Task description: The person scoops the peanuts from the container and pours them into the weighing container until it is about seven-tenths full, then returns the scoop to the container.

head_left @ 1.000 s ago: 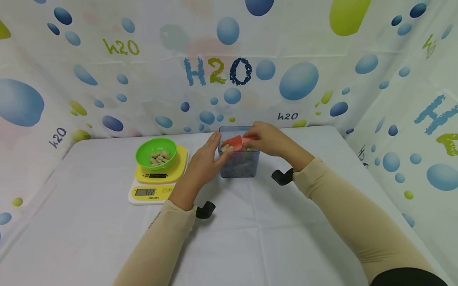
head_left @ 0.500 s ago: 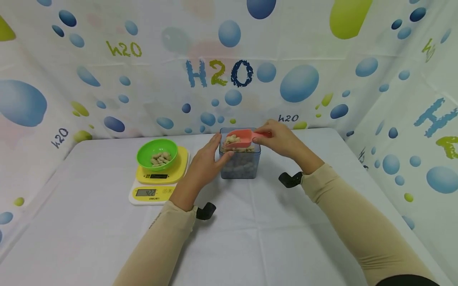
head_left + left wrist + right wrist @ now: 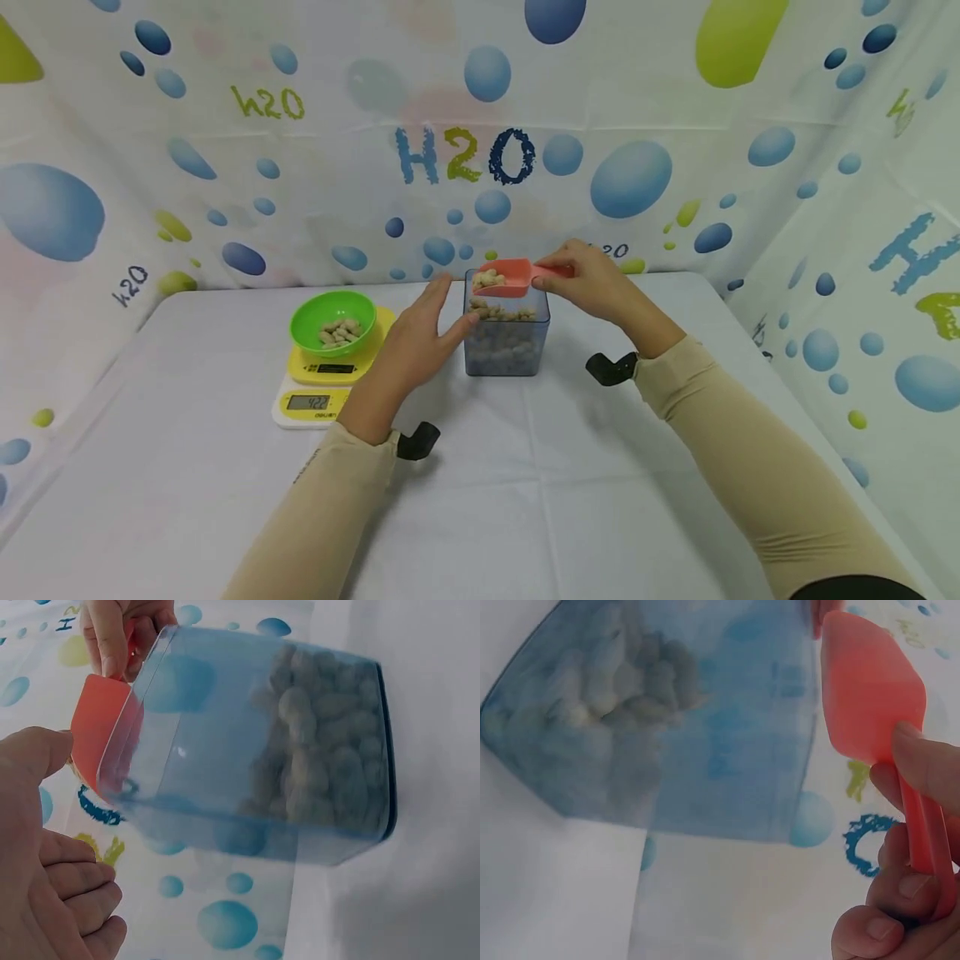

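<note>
Gripping nothing with the relaxed left hand (image 3: 420,337), just left of the square, transparent blue plastic container (image 3: 502,348); grasping the coral-red plastic scoop (image 3: 514,277), loaded with tan unshelled peanuts (image 3: 489,279) above the container's open top, in the right hand (image 3: 588,282).

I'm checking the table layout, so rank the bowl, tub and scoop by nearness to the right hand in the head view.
1. Scoop: gripped in the right hand, at the tub's open top.
2. Tub: left of that hand, below the scoop.
3. Bowl: farther left, on the scale.
</note>
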The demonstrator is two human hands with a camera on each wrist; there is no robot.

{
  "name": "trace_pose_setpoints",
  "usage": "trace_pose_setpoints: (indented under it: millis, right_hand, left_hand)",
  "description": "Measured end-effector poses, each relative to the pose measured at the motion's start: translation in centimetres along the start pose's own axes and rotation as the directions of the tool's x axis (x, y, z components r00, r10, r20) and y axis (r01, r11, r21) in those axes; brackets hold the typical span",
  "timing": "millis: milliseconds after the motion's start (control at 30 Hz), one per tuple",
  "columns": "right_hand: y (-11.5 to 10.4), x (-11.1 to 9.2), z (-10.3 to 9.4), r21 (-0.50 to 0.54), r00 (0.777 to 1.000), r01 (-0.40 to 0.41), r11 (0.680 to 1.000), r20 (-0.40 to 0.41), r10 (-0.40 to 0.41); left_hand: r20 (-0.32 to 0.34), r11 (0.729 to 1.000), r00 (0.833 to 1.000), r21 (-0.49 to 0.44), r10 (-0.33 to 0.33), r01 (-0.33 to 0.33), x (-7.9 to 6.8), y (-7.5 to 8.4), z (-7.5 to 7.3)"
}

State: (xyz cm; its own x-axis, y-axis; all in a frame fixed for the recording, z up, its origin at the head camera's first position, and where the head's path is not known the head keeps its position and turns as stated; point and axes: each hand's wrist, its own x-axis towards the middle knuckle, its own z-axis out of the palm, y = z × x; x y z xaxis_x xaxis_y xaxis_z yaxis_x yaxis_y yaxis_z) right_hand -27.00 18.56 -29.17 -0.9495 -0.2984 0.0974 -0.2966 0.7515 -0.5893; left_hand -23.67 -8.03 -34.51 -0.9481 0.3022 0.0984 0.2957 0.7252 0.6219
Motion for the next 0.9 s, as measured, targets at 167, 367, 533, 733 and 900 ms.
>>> trace_pose_setpoints:
  millis: [167,367,533,733,900]
  right_hand:
    - [-1.7,1.1,0.4,0.006,0.999,0.049,0.999,0.001,-0.049]
    - [-4.3,2.6,2.2,0.047,0.997,0.076,0.996,0.016,-0.077]
    - [-6.7,3.7,4.2,0.067,0.994,0.093,0.993,0.047,-0.096]
    - [-9.3,4.7,6.7,0.069,0.987,0.12,0.99,0.101,-0.126]
    - [-11.0,5.4,9.0,0.096,0.983,0.114,0.989,0.132,-0.126]
  left_hand:
    - [-0.018,0.998,0.999,0.057,-0.033,0.034,-1.0,-1.7,-1.8]
    - [-0.038,0.989,0.994,0.103,-0.104,0.107,-2.6,-4.1,-4.2]
    - [-0.065,0.974,0.987,0.163,-0.15,0.158,-4.6,-6.4,-6.4]
    - [-0.078,0.955,0.977,0.207,-0.2,0.212,-6.2,-9.5,-8.4]
    - [-0.062,0.947,0.971,0.214,-0.232,0.24,-6.9,-11.4,-9.1]
